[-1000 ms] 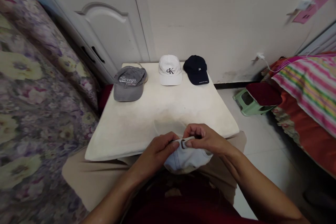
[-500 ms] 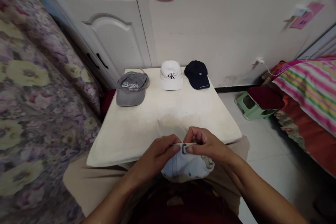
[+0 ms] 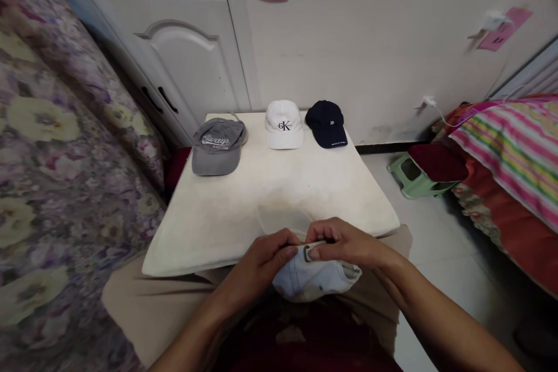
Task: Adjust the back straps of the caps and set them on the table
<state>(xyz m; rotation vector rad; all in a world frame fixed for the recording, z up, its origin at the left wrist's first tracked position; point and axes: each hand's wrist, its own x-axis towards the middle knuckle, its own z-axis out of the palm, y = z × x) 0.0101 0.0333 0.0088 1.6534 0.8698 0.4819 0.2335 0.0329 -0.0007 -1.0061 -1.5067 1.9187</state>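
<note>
A light blue baseball cap (image 3: pixel 300 279) is held between both hands at the near edge of the table, its pale brim (image 3: pixel 283 220) pointing away over the tabletop. My left hand (image 3: pixel 274 253) pinches the cap's rear edge, left of a small dark metal buckle (image 3: pixel 307 253). On the other side, my right hand (image 3: pixel 335 241) has thumb and fingers closed on the strap at that buckle. The fingertips of the two hands almost meet. Part of the cap is hidden behind the fingers.
On the cream-covered table (image 3: pixel 209 221) sit a grey cap (image 3: pixel 218 148), a white cap (image 3: pixel 284 125) and a navy cap (image 3: pixel 326 124). A flowered curtain (image 3: pixel 65 186) hangs at left. Beyond the table's right side are a green stool (image 3: pixel 418 177) and a bed (image 3: pixel 514 139).
Both hands and the light blue cap have shifted slightly down and to the right, and the cap has tilted a little. The three caps on the table have stayed put.
</note>
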